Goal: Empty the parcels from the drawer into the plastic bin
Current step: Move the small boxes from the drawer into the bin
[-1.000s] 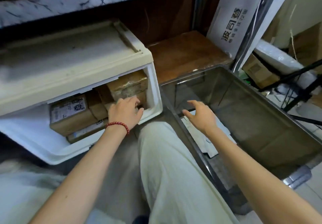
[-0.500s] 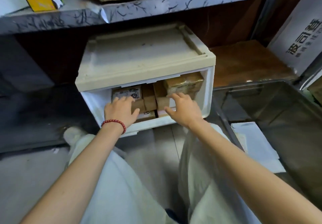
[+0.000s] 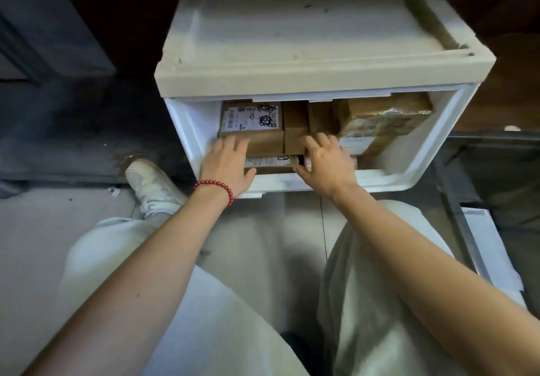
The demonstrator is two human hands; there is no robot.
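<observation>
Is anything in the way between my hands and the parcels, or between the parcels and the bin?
Nothing blocks the hands: the left hand and right hand touch the parcels. Toward the plastic bin on the right, the white side wall of the drawer stands between, so the parcels likely need lifting over it.

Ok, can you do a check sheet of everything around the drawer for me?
Surface: grey floor; white drawer stands open.
Job's things: labelled parcel, middle parcel, taped parcel and flat parcel, all in the drawer; bin at right, holding white paper.
Clutter: nothing seen.
Hands: left hand lies on the labelled parcel; right hand curls onto the middle parcel.
Cables: nothing seen.
Surroundings: white shoe, pale trousers.
</observation>
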